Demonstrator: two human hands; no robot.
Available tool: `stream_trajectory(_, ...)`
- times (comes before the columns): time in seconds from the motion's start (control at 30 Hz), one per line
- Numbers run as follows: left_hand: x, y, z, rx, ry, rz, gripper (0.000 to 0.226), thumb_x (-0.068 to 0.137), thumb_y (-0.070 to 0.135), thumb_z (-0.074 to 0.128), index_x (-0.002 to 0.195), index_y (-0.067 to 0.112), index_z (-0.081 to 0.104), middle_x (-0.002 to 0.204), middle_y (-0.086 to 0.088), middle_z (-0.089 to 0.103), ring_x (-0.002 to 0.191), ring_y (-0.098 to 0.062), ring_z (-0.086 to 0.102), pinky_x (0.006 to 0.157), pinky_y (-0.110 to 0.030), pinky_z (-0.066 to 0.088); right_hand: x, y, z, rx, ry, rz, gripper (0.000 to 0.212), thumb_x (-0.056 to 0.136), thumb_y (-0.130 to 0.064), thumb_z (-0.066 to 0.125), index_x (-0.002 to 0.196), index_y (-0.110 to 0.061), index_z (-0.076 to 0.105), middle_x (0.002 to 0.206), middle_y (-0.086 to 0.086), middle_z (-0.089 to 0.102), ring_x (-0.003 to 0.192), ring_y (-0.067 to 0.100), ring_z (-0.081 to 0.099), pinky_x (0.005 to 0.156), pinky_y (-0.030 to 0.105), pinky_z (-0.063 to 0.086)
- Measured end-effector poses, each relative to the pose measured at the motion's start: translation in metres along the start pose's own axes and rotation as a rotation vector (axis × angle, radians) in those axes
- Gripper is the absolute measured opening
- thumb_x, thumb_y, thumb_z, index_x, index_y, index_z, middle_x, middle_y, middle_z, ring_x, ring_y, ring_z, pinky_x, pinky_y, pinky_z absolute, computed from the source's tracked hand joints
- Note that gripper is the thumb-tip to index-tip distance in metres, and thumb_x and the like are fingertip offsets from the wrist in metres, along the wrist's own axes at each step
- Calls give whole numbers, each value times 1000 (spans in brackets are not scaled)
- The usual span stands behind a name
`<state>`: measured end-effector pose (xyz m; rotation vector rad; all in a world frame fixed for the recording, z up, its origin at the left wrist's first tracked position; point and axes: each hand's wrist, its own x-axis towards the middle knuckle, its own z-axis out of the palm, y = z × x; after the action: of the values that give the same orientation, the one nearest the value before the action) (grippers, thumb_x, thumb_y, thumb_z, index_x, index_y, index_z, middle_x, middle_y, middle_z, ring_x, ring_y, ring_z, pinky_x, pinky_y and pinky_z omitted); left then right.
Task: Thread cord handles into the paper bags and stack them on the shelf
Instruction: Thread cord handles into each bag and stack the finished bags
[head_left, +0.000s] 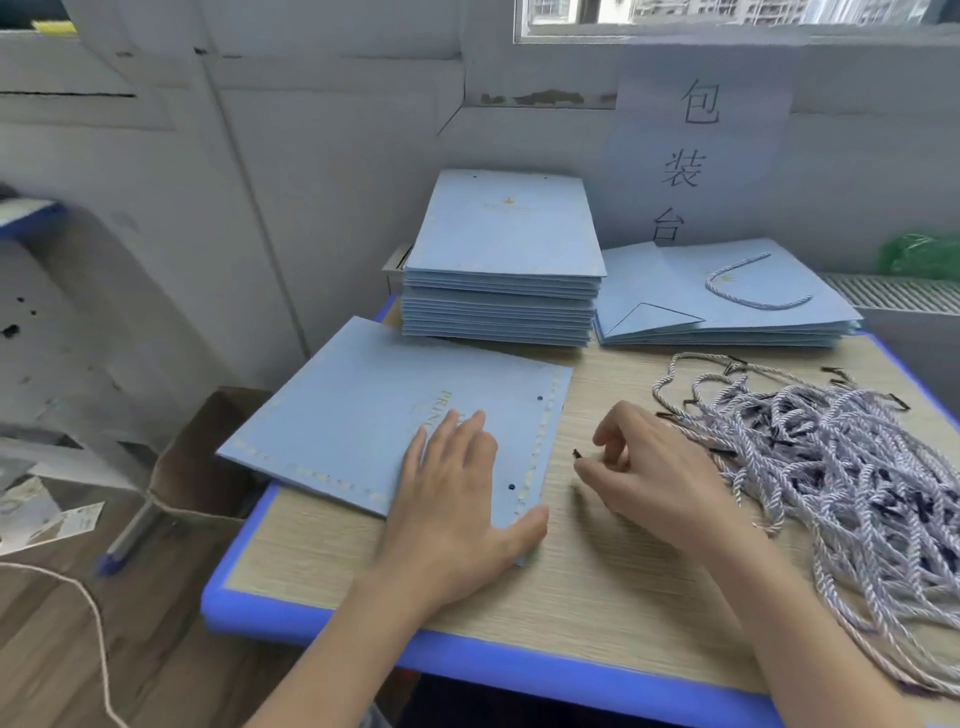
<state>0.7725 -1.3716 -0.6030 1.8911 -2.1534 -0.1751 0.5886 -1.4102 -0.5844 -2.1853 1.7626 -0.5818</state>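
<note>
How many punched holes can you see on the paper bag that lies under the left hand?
2. The paper bag under the left hand shows one hole near its far right edge and another hole nearer the thumb. Others may be hidden.

Sign (698, 150) on wall, pale paper sheet: three dark characters in vertical column, 包 at top, 装 in middle, 台 at bottom; lowest character partly cut by bags in front; bag (374, 415) lying flat on table: gold letters "PRIN" readable, running sideways, rest covered by left hand (457, 514); fainter line of print beside it, too blurred to read; stack (506, 249) top bag: small gold emblem only, no legible text; no numbers seen.
</note>
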Motion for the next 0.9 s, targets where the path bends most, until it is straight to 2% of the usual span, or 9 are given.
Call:
stream_trajectory(0.1, 2, -1, 1, -11, 41, -6, 96, 61, 80, 12, 135, 23, 31, 158, 9, 6, 144, -8, -7, 117, -30, -7, -4, 3, 2, -18, -34, -25, 16, 83, -36, 60, 90, -26, 48, 92, -12, 48, 86, 9, 49, 71, 28, 32)
stream_trajectory(0.2, 1, -1, 2, 0, 34, 3, 101, 58, 81, 8, 137, 22, 28, 158, 8, 3, 144, -8, -9, 117, -31, -9, -4, 3, 6, 5, 0, -96, 6, 86, -27, 61, 84, -24, 55, 85, -9, 47, 78, 10, 46, 67, 25, 28)
stream_trajectory(0.3, 1, -1, 2, -11, 33, 8, 98, 57, 79, 10, 135, 22, 29, 157, 8, 5, 144, -8, -8, 117, -31, -8, -6, -1, 8, 118, 76, -226, 5, 86, -12, 62, 84, -14, 58, 78, -5, 57, 74, 14, 52, 67, 26, 37)
stream_trajectory(0.37, 1, -2, 3, -31, 45, 13, 98, 58, 78, 12, 136, 21, 28, 157, 9, 7, 144, -7, -6, 117, -30, -7, -8, -7, 12, 217, 85, -314, 9, 83, -4, 64, 82, -11, 59, 74, -7, 59, 71, 10, 53, 65, 22, 42)
stream_trajectory(0.43, 1, -2, 4, -50, 55, 18, 98, 59, 78, 13, 137, 21, 28, 156, 9, 9, 144, -7, -5, 117, -29, -6, -9, -11, 17, 276, 69, -381, 7, 80, -5, 62, 83, -11, 63, 75, -6, 61, 74, 8, 54, 67, 17, 44)
stream_trajectory(0.6, 2, -2, 4, -93, 50, 23, 94, 59, 75, 15, 133, 21, 33, 155, 9, 13, 144, -7, -3, 118, -30, -3, -7, -18, 18, 325, 6, -407, 12, 78, -12, 58, 84, -11, 69, 81, -2, 62, 72, 2, 55, 69, 10, 44)
stream_trajectory(0.77, 3, -4, 5, -102, 45, 20, 94, 60, 78, 14, 133, 22, 33, 156, 8, 13, 145, -7, -2, 118, -31, -2, 7, -29, 19, 233, -42, -453, 7, 84, -8, 61, 88, -11, 66, 83, -3, 56, 74, 14, 52, 71, 25, 44)
stream_trajectory(0.9, 3, -4, 4, -108, 49, 23, 88, 59, 75, 14, 128, 25, 36, 156, 8, 13, 145, -8, -1, 118, -31, -2, 9, -35, 25, 226, -15, -492, 13, 80, -13, 55, 86, -10, 66, 80, -9, 49, 74, 15, 49, 69, 20, 40)
